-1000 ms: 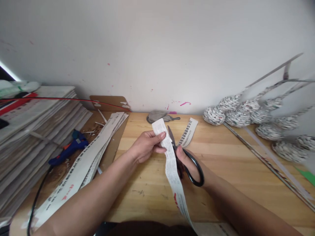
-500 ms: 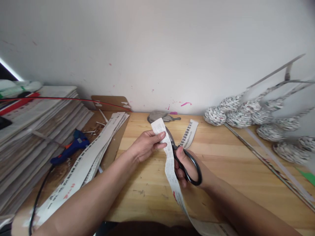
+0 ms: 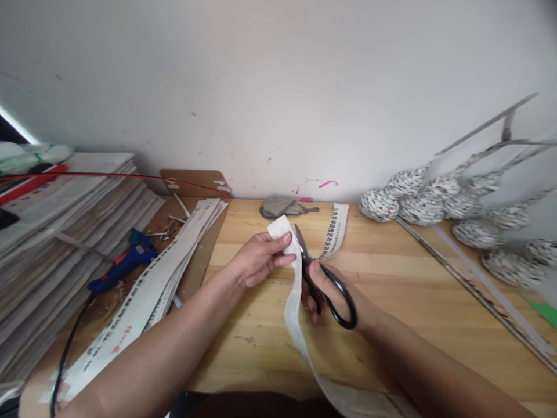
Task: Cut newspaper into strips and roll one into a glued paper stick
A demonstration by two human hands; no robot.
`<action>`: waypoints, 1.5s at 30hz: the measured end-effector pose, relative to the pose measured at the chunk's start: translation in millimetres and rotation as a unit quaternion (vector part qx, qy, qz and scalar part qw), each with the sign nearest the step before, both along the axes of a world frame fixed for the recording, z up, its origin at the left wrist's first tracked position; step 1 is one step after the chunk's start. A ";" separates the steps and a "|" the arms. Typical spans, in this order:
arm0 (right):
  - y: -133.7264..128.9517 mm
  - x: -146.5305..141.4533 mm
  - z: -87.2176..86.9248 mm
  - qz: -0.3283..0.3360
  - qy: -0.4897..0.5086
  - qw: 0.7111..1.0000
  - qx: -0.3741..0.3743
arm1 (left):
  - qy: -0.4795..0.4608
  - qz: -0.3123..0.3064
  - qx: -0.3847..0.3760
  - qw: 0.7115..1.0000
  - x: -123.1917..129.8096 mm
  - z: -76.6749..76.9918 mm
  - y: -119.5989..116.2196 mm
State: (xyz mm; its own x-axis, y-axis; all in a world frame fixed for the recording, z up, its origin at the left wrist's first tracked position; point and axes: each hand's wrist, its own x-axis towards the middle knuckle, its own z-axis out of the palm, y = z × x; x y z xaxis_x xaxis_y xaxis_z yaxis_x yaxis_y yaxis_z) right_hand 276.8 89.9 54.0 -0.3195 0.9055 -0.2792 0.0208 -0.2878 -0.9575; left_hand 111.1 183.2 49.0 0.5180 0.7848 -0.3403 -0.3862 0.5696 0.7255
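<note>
My left hand [image 3: 264,258] pinches the upper end of a long printed paper strip [image 3: 293,313] between thumb and fingers. The strip hangs down in a curve past the table's front edge. In my right hand [image 3: 324,287] is a pair of black-handled scissors [image 3: 347,302], its blades pointing up beside the strip. The blades look slightly apart, and whether they touch the paper is hard to tell. Behind the scissors, a shorter paper piece [image 3: 336,226] with printed characters stands out on the right, its lower end hidden by my right hand.
At left lie a stack of newspapers [image 3: 108,200], a blue glue gun [image 3: 124,267] with its black cord, and a pile of cut paper strips [image 3: 148,290]. A grey cloth item [image 3: 281,206] rests by the wall. Woven paper balls [image 3: 420,206] and a long thin rod [image 3: 456,278] occupy the right.
The scissors have tilted slightly and their blades have parted. The hanging strip has swung left, and the shorter paper piece has turned more upright.
</note>
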 end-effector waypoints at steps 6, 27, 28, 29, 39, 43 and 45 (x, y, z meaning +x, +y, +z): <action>-0.1 2.2 -20.4 -0.011 0.035 0.999 -0.010 | 0.006 -0.005 -0.001 1.000 1.7 -2.4 -3.5; 1.1 0.6 -13.3 -0.010 0.052 0.998 -0.035 | 0.004 -0.031 0.014 0.999 -0.3 -3.7 -0.8; 1.3 0.9 -14.8 -0.008 0.060 0.998 -0.030 | 0.005 -0.044 0.017 0.999 0.5 -4.2 -2.1; 1.5 1.2 -16.2 -0.008 0.063 0.998 -0.025 | 0.006 -0.053 0.019 0.998 1.2 -4.6 -3.2; -0.3 -5.2 -8.2 -0.047 0.036 0.998 -0.031 | 0.029 -0.039 0.030 0.998 1.1 -1.7 -2.1; 0.0 -5.9 -7.6 -0.048 0.038 0.998 -0.034 | 0.041 -0.043 0.045 0.997 0.7 -2.9 -2.0; 0.6 -3.5 -11.4 -0.038 0.050 0.997 -0.035 | 0.053 -0.054 0.065 0.995 0.2 -4.0 -2.9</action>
